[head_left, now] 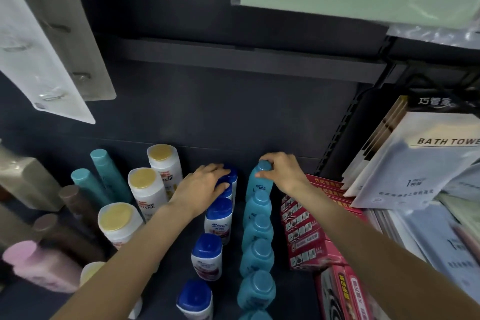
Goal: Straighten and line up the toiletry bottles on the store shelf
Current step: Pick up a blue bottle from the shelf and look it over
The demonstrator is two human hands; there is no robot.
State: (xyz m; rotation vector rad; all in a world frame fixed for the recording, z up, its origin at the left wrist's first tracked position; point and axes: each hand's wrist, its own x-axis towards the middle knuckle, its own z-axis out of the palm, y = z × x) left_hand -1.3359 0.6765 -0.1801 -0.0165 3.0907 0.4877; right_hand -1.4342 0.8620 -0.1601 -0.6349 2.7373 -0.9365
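My right hand (281, 173) grips the cap of the rearmost teal bottle (259, 182), at the far end of its file running toward six o'clock. At its nine o'clock, my left hand (205, 186) lies fingers spread on the rear blue-capped bottles (230, 184) on the dark shelf (168, 275)

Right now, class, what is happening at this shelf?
A person is tidying bottles on a dark store shelf. The left hand rests on the rearmost blue-capped white bottles, and the right hand grips the cap of the rearmost teal bottle. Both rows run front to back.
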